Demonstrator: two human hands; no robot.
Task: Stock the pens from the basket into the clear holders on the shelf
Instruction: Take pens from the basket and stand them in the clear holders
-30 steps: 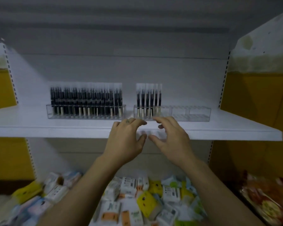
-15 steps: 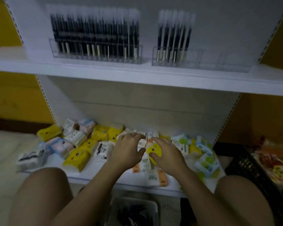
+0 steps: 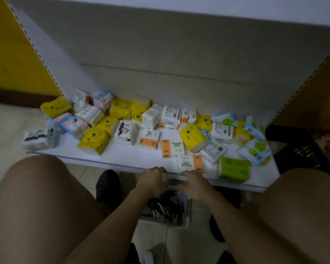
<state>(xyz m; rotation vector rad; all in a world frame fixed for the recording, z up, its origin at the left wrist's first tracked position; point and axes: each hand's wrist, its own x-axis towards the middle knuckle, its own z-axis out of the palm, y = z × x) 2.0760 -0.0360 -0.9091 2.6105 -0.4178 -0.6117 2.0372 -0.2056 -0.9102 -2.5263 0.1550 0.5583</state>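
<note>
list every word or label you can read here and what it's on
"Facial": printed sideways on the rear white-and-orange pack
"Facial": on the middle white-and-orange pack
"Facial": upside down on the front white-and-orange pack
Too blurred to read: the small print and barcodes on the white packs and any print on the green pack.

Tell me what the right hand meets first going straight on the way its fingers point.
The right hand would likely meet the shelf's front edge first, then the white-and-orange tissue pack just beyond. Depth is unclear.
</note>
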